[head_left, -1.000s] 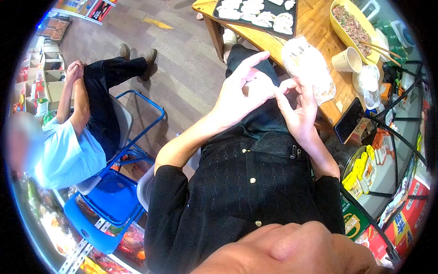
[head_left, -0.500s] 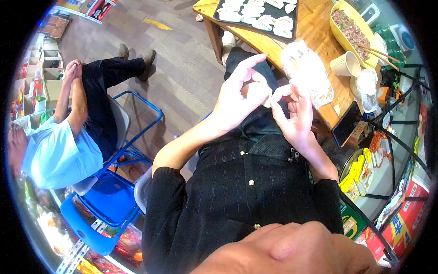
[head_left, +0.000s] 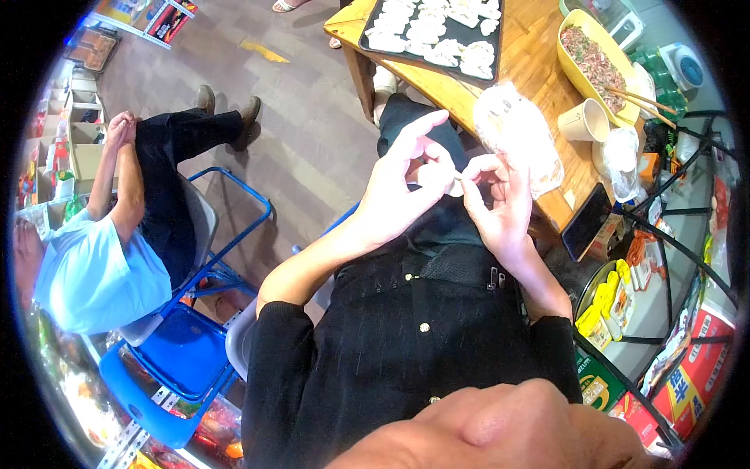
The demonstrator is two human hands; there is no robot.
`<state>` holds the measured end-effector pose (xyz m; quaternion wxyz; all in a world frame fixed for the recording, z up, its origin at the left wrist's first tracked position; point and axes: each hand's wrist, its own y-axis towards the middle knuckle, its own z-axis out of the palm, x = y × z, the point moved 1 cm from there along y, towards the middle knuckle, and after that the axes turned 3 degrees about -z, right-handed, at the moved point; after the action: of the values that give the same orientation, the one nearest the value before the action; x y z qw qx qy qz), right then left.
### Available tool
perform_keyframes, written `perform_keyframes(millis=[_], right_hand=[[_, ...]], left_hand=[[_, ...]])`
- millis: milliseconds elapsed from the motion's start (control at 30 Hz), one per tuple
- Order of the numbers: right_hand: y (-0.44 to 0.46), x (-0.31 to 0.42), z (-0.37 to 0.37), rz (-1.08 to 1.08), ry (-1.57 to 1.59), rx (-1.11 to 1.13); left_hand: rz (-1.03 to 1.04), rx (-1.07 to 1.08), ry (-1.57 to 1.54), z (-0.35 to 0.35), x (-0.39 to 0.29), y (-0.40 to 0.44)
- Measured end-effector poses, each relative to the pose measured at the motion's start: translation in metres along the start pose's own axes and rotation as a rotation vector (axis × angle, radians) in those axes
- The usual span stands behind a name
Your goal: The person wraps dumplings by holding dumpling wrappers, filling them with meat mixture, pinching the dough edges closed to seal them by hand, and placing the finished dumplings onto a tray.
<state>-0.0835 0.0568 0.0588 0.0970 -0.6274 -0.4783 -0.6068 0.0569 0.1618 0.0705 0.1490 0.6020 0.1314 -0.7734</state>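
Between the fingertips of my two hands is a small white dumpling, mostly hidden by the fingers. My left hand pinches it from the left, with the index finger stretched upward. From the right, my right hand closes thumb and index finger on its edge, the other fingers curled. Both hands are over my lap, in front of the wooden table. Just beyond my right hand lies a clear plastic bag with pale contents I cannot make out.
A black tray bears several white dumplings. A yellow bowl holds minced filling, with chopsticks across it. Nearby are a paper cup and a phone-like black slab. A seated person and a blue chair are at left.
My hands stay close together at the dumpling, with small finger shifts. The view has moved slightly, and another person's sandalled foot now shows at the top.
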Motion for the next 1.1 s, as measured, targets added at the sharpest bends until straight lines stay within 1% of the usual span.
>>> perform_keyframes(millis=[67, 167, 233, 267, 300, 333, 400, 433, 500, 533, 600, 700, 733, 767, 800, 833, 900, 967, 1000, 1033, 1067, 1100], right_hand=[[0.000, -0.001, -0.002, -0.017, -0.007, -0.003], [-0.003, 0.003, -0.001, 0.019, 0.022, 0.049], [-0.005, 0.005, 0.000, -0.023, 0.065, 0.088], [-0.005, 0.005, 0.001, -0.020, 0.064, 0.089], [-0.005, 0.005, 0.002, -0.030, 0.046, 0.079], [-0.005, 0.005, 0.003, -0.040, 0.028, 0.069], [-0.005, 0.004, 0.005, -0.015, 0.027, 0.031], [-0.005, 0.003, 0.005, 0.010, 0.026, -0.009], [-0.005, 0.004, 0.005, 0.033, 0.036, -0.006], [-0.003, 0.003, 0.004, 0.050, 0.044, -0.004], [-0.003, 0.001, 0.003, 0.022, -0.001, 0.012], [-0.005, 0.000, 0.000, 0.021, 0.023, 0.001], [-0.006, 0.000, -0.001, 0.077, 0.096, -0.047], [-0.007, -0.001, -0.002, 0.131, 0.168, -0.094], [-0.006, -0.001, -0.002, 0.131, 0.168, -0.092], [-0.006, -0.002, -0.001, 0.133, 0.180, -0.086], [-0.007, -0.001, 0.000, 0.139, 0.192, -0.079], [-0.008, 0.002, 0.003, 0.017, 0.117, 0.034], [-0.007, 0.003, 0.003, 0.019, 0.118, 0.035], [-0.005, 0.004, 0.003, -0.034, 0.046, 0.063], [-0.005, 0.004, 0.002, -0.086, -0.027, 0.090], [-0.006, 0.002, 0.002, -0.076, -0.039, 0.084]], left_hand=[[0.002, -0.011, -0.012, -0.001, 0.002, 0.001], [0.015, -0.018, -0.025, -0.001, 0.004, 0.000], [0.028, -0.004, -0.034, 0.000, 0.004, -0.002], [0.023, -0.009, 0.029, 0.002, 0.002, -0.003], [0.019, -0.014, 0.093, 0.003, 0.001, -0.003], [0.018, -0.015, 0.092, 0.002, 0.002, -0.004], [0.063, 0.024, 0.192, 0.001, 0.004, -0.004], [0.063, 0.024, 0.192, 0.001, 0.005, -0.003], [0.141, 0.036, 0.206, 0.001, 0.006, -0.003], [0.144, 0.036, 0.206, 0.001, 0.006, -0.003], [0.109, 0.046, 0.149, 0.001, 0.006, -0.004], [0.140, 0.012, 0.063, 0.002, 0.010, -0.002], [0.141, 0.012, 0.062, 0.003, 0.012, -0.001], [0.073, 0.014, -0.097, 0.003, 0.015, 0.001], [0.003, 0.014, -0.255, 0.003, 0.017, 0.002], [-0.034, 0.015, -0.283, 0.003, 0.014, 0.002], [-0.033, 0.007, -0.288, 0.003, 0.015, 0.001], [-0.031, 0.000, -0.291, 0.003, 0.015, 0.000], [-0.001, -0.009, -0.229, 0.003, 0.015, -0.001], [0.028, -0.018, -0.166, 0.004, 0.016, -0.001], [0.026, -0.018, -0.166, 0.004, 0.016, -0.001], [0.062, -0.016, -0.082, 0.003, 0.015, -0.002]])
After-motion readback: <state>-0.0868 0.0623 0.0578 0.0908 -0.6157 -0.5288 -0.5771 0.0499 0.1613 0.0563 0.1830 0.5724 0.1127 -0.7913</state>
